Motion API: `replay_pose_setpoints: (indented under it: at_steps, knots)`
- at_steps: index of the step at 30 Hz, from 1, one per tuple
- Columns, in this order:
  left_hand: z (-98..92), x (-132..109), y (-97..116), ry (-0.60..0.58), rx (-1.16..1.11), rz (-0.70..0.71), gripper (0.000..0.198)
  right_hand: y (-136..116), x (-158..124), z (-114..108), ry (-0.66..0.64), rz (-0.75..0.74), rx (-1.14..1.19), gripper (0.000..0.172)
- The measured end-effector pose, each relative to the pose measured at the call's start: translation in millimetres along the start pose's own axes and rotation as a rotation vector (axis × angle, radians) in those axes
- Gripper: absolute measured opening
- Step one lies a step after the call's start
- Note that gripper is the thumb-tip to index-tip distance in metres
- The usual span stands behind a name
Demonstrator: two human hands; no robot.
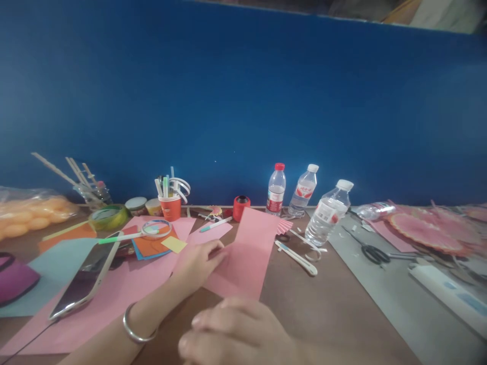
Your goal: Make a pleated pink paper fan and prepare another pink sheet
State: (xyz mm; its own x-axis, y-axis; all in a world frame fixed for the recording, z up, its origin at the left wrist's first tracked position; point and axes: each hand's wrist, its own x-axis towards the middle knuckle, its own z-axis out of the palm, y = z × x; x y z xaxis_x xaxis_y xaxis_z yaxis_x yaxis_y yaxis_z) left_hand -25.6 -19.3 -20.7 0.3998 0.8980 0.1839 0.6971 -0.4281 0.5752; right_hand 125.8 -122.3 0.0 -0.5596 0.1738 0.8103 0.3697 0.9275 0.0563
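A pink sheet of paper (253,248) stands tilted over the brown table, its lower edge partly covered. My left hand (201,261), with a silver bangle on its wrist, is closed at the sheet's left edge, fingers bent against it. Close to the camera is my right hand (238,332), slightly blurred, its fingers curled in below the sheet; whatever they may hold is hidden. A white utility knife (297,257) lies to the right of the paper. Beyond it a small pleated pink paper piece (284,226) shows.
Water bottles (276,190) stand near the blue partition (243,101), beside red tape (241,208). To the left are a phone (85,274), a cup of markers (170,207) and a magnifying glass (156,228). Scissors (375,254) and pink paper fans (428,230) lie right.
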Motion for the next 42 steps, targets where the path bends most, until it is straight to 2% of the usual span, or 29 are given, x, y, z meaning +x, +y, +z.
replay_pose_setpoints:
  at_steps: [1,3,6,7,9,11,14,17,19,21,22,25,29,33,37,42]
  knots:
    - [-2.6,2,-2,0.036,-0.049,-0.011,0.026,4,4,-5,0.051,0.051,-0.015,0.013]
    - [-6.2,7,-4,0.105,-0.154,-0.025,0.029,15,10,-13,0.053,0.197,-0.007,0.019]
    - [-7.4,10,-2,0.197,-0.391,-0.055,0.031,35,11,-12,-0.053,0.517,-0.025,0.042]
    - [-7.1,9,0,0.211,-0.481,-0.067,0.034,42,8,-8,-0.061,0.627,-0.056,0.055]
    - [-6.1,5,6,0.19,-0.633,-0.087,0.04,56,-2,6,-0.106,0.781,-0.072,0.077]
    - [-5.6,1,13,0.134,-0.698,-0.098,0.045,67,-13,19,-0.149,0.848,-0.027,0.083]
    - [-6.2,-4,17,0.144,-0.701,-0.111,0.048,78,-22,28,-0.118,0.912,0.056,0.079]
    - [-7.1,-3,13,0.202,-0.72,-0.122,0.047,85,-20,23,-0.043,1.001,0.142,0.07]
    - [-7.4,-1,8,0.215,-0.776,-0.131,0.05,91,-16,13,-0.034,1.031,0.15,0.05]
    - [-7.4,1,3,0.218,-0.833,-0.154,0.054,100,-11,-1,-0.087,1.032,0.105,0.023]
    - [-7.4,2,2,0.215,-0.866,-0.166,0.055,106,-10,-9,-0.109,1.057,0.049,0.016]
    - [-7.4,3,-2,0.198,-0.978,-0.199,0.058,125,-10,-29,-0.105,1.124,-0.061,0.018]
    - [-7.6,4,-4,0.179,-1.115,-0.245,0.056,147,-19,-44,-0.025,1.206,0.083,0.023]
    - [-7.5,4,-5,0.163,-1.21,-0.288,0.048,158,-28,-52,-0.011,1.216,0.118,0.027]
    - [-6.6,3,-6,0.127,-1.236,-0.3,0.038,162,-30,-56,-0.069,1.213,0.102,0.028]
    - [-3.6,2,-9,0.147,-1.202,-0.375,0.035,162,-25,-71,-0.231,1.215,-0.055,0.028]
